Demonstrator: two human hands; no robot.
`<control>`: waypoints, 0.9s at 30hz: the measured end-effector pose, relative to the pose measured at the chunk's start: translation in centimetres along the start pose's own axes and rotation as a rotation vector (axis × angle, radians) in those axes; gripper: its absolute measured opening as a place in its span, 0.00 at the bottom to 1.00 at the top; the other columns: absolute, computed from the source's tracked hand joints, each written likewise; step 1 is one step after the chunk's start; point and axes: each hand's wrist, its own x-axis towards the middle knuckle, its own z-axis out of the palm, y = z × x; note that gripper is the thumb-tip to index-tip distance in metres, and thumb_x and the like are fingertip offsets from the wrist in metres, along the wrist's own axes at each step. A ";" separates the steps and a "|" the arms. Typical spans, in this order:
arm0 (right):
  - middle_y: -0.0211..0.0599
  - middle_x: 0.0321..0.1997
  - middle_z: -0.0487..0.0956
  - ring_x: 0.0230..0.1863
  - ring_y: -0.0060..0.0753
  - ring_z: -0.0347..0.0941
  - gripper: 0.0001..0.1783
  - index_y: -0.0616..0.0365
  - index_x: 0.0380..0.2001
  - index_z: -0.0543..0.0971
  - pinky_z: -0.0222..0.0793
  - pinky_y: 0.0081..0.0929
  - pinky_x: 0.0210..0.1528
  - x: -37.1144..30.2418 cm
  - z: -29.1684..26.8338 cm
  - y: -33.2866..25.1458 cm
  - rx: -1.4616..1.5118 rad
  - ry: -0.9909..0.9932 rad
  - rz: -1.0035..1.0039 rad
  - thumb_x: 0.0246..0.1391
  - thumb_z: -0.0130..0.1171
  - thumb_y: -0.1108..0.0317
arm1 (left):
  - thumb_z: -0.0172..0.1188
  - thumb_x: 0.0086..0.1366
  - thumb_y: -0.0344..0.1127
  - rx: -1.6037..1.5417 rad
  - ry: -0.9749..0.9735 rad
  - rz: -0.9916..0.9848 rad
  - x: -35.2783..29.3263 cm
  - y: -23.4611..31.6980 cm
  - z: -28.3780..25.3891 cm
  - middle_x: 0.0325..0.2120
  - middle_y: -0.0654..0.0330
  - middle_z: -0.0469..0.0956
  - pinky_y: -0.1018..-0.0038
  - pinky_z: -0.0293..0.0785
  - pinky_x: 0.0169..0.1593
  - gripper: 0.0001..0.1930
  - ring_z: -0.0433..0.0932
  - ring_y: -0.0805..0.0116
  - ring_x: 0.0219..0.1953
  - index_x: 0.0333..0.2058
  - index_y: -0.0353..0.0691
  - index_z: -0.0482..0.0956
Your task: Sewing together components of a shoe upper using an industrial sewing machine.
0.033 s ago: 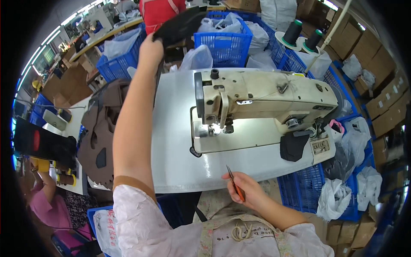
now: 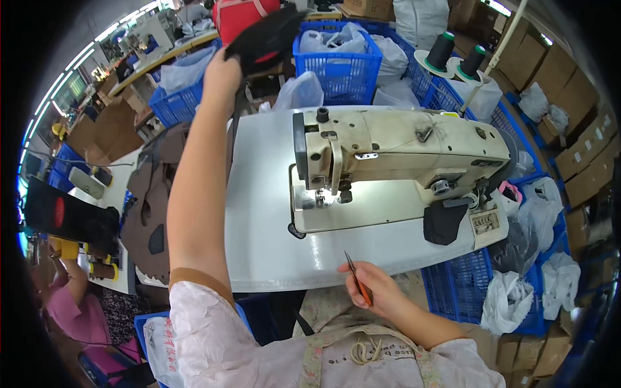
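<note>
From afar, my left grip (image 2: 223,74) clamps black material (image 2: 268,40), outstretched seemingly for clearance; my right grip (image 2: 378,291) clasps an orange-handled pointed tool (image 2: 358,282), tip outward, probably for safety

From my distant post, I see a black piece (image 2: 268,40) blurred in the left hand (image 2: 222,75), its outline too smeared to tell, orange-handled snips (image 2: 358,280) partly covered by the right hand (image 2: 377,290), and a person in red (image 2: 234,24) cropped by the upper edge and partly hidden behind the piece.
</note>
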 end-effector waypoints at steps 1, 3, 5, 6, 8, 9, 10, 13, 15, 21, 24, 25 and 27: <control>0.32 0.31 0.72 0.20 0.18 0.61 0.21 0.67 0.56 0.68 0.56 0.17 0.19 -0.5 -0.3 0.0 0.033 -0.053 -0.007 0.71 0.41 0.62 | 0.55 0.64 0.36 -0.028 0.056 0.029 0.1 1.9 -1.6 0.43 0.53 0.81 0.71 0.69 0.51 0.19 0.77 0.64 0.44 0.52 0.33 0.77; 0.35 0.31 0.73 0.20 0.20 0.62 0.21 0.67 0.57 0.68 0.58 0.18 0.21 -1.5 0.0 -0.4 0.020 -0.122 -0.030 0.70 0.43 0.62 | 0.56 0.64 0.35 -0.072 0.141 0.042 0.6 4.4 -5.8 0.43 0.54 0.81 0.73 0.69 0.51 0.19 0.77 0.67 0.43 0.52 0.31 0.76; 0.37 0.32 0.73 0.21 0.22 0.63 0.21 0.66 0.57 0.67 0.60 0.18 0.23 -2.3 0.5 -1.1 0.016 -0.176 -0.054 0.69 0.44 0.61 | 0.56 0.65 0.34 -0.225 0.117 0.040 -0.6 6.7 -8.9 0.45 0.54 0.80 0.71 0.72 0.50 0.20 0.78 0.64 0.45 0.55 0.33 0.74; 0.36 0.34 0.74 0.23 0.20 0.64 0.21 0.63 0.59 0.66 0.59 0.17 0.24 -2.7 0.9 -1.5 -0.048 -0.202 -0.128 0.68 0.45 0.63 | 0.57 0.66 0.33 -0.346 0.096 0.029 -2.2 8.1 -10.5 0.47 0.54 0.79 0.70 0.75 0.50 0.21 0.79 0.63 0.46 0.57 0.34 0.73; 0.36 0.36 0.75 0.25 0.17 0.64 0.21 0.60 0.60 0.65 0.59 0.15 0.24 -3.1 1.3 -2.4 -0.104 -0.242 -0.213 0.68 0.47 0.64 | 0.55 0.67 0.32 -0.331 0.146 0.086 -5.4 10.0 -12.4 0.48 0.53 0.79 0.68 0.75 0.53 0.21 0.79 0.61 0.48 0.58 0.33 0.70; 0.36 0.36 0.75 0.25 0.17 0.65 0.22 0.58 0.61 0.64 0.60 0.15 0.25 -3.4 1.5 -2.8 -0.155 -0.271 -0.264 0.67 0.48 0.64 | 0.56 0.68 0.33 -0.303 0.159 0.114 -6.9 10.5 -14.1 0.49 0.53 0.78 0.68 0.75 0.53 0.21 0.79 0.61 0.50 0.57 0.32 0.71; 0.36 0.37 0.75 0.25 0.16 0.65 0.23 0.56 0.62 0.62 0.60 0.15 0.26 -3.5 1.7 -3.1 -0.205 -0.293 -0.315 0.66 0.50 0.64 | 0.56 0.68 0.33 -0.283 0.169 0.128 -8.5 10.8 -15.3 0.49 0.53 0.78 0.68 0.75 0.53 0.21 0.79 0.61 0.50 0.57 0.32 0.71; 0.36 0.38 0.75 0.26 0.16 0.65 0.24 0.55 0.62 0.61 0.61 0.14 0.26 -3.1 2.9 -3.9 -0.222 -0.398 -0.412 0.66 0.51 0.64 | 0.57 0.68 0.34 -0.210 0.213 0.231 -14.0 11.7 -18.5 0.50 0.53 0.77 0.68 0.74 0.54 0.21 0.78 0.61 0.51 0.57 0.32 0.70; 0.36 0.40 0.75 0.29 0.17 0.66 0.24 0.56 0.61 0.62 0.62 0.15 0.28 -3.0 4.1 -4.5 -0.196 -0.532 -0.506 0.65 0.53 0.67 | 0.57 0.69 0.34 -0.192 0.249 0.236 -17.8 12.3 -19.7 0.51 0.54 0.77 0.70 0.73 0.55 0.21 0.77 0.63 0.52 0.58 0.33 0.71; 0.37 0.39 0.75 0.31 0.18 0.66 0.23 0.57 0.59 0.63 0.63 0.17 0.30 -3.7 9.6 -5.2 -0.346 -0.475 -0.753 0.63 0.55 0.68 | 0.49 0.65 0.19 0.240 0.170 0.387 -26.9 12.8 -20.0 0.49 0.57 0.79 0.75 0.66 0.59 0.18 0.75 0.68 0.52 0.52 0.36 0.78; 0.34 0.41 0.75 0.38 0.18 0.67 0.24 0.59 0.59 0.63 0.64 0.17 0.35 -3.7 10.6 -4.5 -0.374 -0.439 -0.826 0.62 0.56 0.72 | 0.46 0.62 0.16 0.170 0.112 0.358 -29.4 11.7 -20.5 0.49 0.56 0.79 0.75 0.65 0.60 0.21 0.76 0.67 0.53 0.52 0.36 0.78; 0.33 0.41 0.75 0.37 0.18 0.67 0.24 0.59 0.59 0.64 0.63 0.17 0.36 -3.4 10.8 -4.0 -0.374 -0.427 -0.872 0.62 0.56 0.72 | 0.45 0.62 0.16 0.203 0.146 0.339 -30.1 11.6 -20.4 0.50 0.55 0.79 0.75 0.64 0.61 0.22 0.75 0.67 0.54 0.52 0.36 0.78; 0.30 0.40 0.75 0.37 0.16 0.67 0.24 0.60 0.58 0.64 0.63 0.16 0.40 -2.9 10.7 -2.9 -0.421 -0.397 -0.937 0.61 0.57 0.74 | 0.45 0.62 0.16 0.218 0.153 0.350 -30.8 11.0 -20.5 0.50 0.55 0.79 0.74 0.64 0.61 0.22 0.75 0.67 0.54 0.52 0.36 0.78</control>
